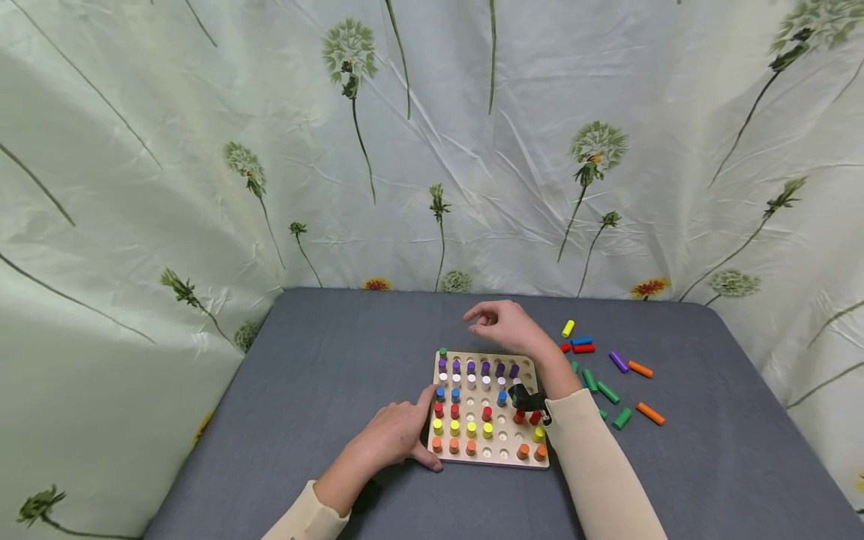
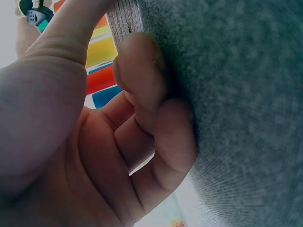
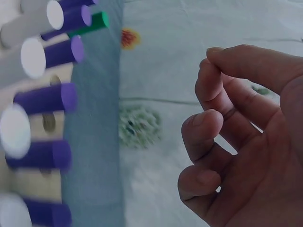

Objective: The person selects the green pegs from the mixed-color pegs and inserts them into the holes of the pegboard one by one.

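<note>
A wooden pegboard point(image 1: 486, 463) carries rows of coloured pegs: purple, white, blue, red, yellow and orange, with several holes bare. One green peg point(image 1: 442, 352) stands at its far left corner. My left hand point(image 1: 398, 431) holds the board at its near left corner, thumb along the front edge and fingers against the left side. In the left wrist view its fingers point(image 2: 173, 137) are bent beside the board's edge. My right hand point(image 1: 506, 324) hovers just beyond the far edge, its fingers point(image 3: 203, 127) loosely bent and no peg visible among them.
Loose pegs lie right of the board: several green pegs point(image 1: 607, 392), orange pegs point(image 1: 650, 414), a purple peg point(image 1: 619, 361), red pegs point(image 1: 583, 349), a blue peg point(image 1: 581, 341) and a yellow peg point(image 1: 568, 328). A flowered curtain point(image 1: 472, 187) hangs behind the grey table point(image 1: 337, 360).
</note>
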A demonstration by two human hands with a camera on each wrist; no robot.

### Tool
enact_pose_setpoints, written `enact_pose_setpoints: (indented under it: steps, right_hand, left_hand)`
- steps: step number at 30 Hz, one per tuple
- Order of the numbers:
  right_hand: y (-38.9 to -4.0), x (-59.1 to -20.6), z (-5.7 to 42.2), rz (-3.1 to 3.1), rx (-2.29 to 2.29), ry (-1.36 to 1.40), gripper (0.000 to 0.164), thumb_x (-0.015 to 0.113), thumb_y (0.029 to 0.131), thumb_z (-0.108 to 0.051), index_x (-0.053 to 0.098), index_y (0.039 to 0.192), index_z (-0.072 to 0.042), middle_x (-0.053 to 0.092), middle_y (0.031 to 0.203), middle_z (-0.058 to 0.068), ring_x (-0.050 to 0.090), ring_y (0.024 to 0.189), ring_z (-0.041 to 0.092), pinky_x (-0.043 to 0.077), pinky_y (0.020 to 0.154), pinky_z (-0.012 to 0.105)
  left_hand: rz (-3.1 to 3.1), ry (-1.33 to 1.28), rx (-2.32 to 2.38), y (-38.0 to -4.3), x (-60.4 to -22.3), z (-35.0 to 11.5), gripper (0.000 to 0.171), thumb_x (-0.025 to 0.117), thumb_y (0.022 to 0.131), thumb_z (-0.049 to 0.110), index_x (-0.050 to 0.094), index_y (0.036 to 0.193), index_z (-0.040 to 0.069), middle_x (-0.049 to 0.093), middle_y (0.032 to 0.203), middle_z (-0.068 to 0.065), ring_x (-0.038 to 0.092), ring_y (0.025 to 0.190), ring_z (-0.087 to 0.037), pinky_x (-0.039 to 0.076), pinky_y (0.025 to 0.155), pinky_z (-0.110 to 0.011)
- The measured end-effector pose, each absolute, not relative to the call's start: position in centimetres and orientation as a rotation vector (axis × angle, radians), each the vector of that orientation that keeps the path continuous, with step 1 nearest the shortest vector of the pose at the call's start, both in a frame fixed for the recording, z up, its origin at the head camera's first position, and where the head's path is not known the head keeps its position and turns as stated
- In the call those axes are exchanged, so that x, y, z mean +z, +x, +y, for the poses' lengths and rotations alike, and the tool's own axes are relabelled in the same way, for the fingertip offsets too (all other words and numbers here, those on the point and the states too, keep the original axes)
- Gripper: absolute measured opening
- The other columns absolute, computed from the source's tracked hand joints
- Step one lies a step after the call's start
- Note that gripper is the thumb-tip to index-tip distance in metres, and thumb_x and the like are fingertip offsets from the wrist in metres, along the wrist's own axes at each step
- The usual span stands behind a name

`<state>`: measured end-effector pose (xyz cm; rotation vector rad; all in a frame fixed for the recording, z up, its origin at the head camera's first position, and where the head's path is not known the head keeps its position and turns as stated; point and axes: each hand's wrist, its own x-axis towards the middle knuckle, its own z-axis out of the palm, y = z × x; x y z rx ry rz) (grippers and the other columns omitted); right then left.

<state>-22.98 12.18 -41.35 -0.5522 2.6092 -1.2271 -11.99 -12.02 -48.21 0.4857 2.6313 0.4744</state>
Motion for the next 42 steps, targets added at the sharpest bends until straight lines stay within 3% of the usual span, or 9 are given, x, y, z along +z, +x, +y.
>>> enact_pose_setpoints:
  steps: [6,9,15,23,32,42]
  right_hand:
    - [-21.6,-40.9,15.3,2.663,-1.280,-0.414,0.021,0.063,0.097,-0.024,0.070,0.116,-0.017,0.067,0.097,0.010,0.062,0.088,0.031,0.046,0.075,0.036]
    - [-20.9,-40.7,17.0,2.673,-1.303,-0.344,0.022,0.063,0.097,-0.024,0.069,0.117,-0.017,0.067,0.101,0.015,0.061,0.084,0.033,0.046,0.071,0.036]
    - [-19.3,-40.6,20.8,2.727,-1.299,-0.225,0.024,0.064,0.097,-0.026,0.067,0.117,-0.013,0.065,0.097,0.012,0.058,0.076,0.029,0.046,0.064,0.034]
    - [-16.6,-41.4,25.6,2.867,-1.184,-0.072,0.030,0.064,0.097,-0.028,0.066,0.118,-0.005,0.066,0.096,0.011,0.056,0.079,0.020,0.045,0.067,0.033]
    - [-15.4,-42.2,28.3,2.875,-1.166,0.011,0.034,0.064,0.098,-0.032,0.066,0.117,-0.004,0.067,0.098,0.012,0.057,0.082,0.020,0.045,0.068,0.031]
    - [-15.3,-43.0,29.9,2.839,-0.983,0.092,0.031,0.066,0.096,-0.031,0.067,0.109,-0.003,0.067,0.093,0.008,0.057,0.083,0.021,0.045,0.069,0.032]
  left_hand:
    - [2.628,0.462,0.478,-12.0,-48.3,-12.0,0.128,0.088,0.057,0.063,0.025,0.156,0.012,0.066,0.088,-0.004,0.052,0.067,-0.017,0.042,0.066,-0.035]
    - [2.630,0.468,0.482,-12.0,-48.3,-12.0,0.127,0.088,0.057,0.063,0.026,0.155,0.011,0.066,0.090,-0.005,0.052,0.068,-0.017,0.042,0.067,-0.035]
    - [2.627,0.476,0.502,-12.0,-48.1,-11.9,0.127,0.088,0.057,0.061,0.026,0.155,0.009,0.061,0.082,-0.002,0.052,0.064,-0.017,0.040,0.063,-0.033]
    - [2.631,0.495,0.500,-12.1,-48.3,-11.9,0.127,0.088,0.058,0.061,0.026,0.155,0.008,0.058,0.076,-0.001,0.051,0.060,-0.016,0.039,0.060,-0.032]
    - [2.673,0.533,0.451,-12.2,-48.3,-12.1,0.128,0.090,0.055,0.062,0.027,0.154,0.011,0.070,0.102,-0.013,0.058,0.076,-0.020,0.051,0.074,-0.044]
    - [2.631,0.501,0.487,-12.3,-48.4,-12.1,0.127,0.091,0.057,0.060,0.024,0.155,0.015,0.066,0.090,-0.007,0.051,0.066,-0.018,0.044,0.065,-0.037]
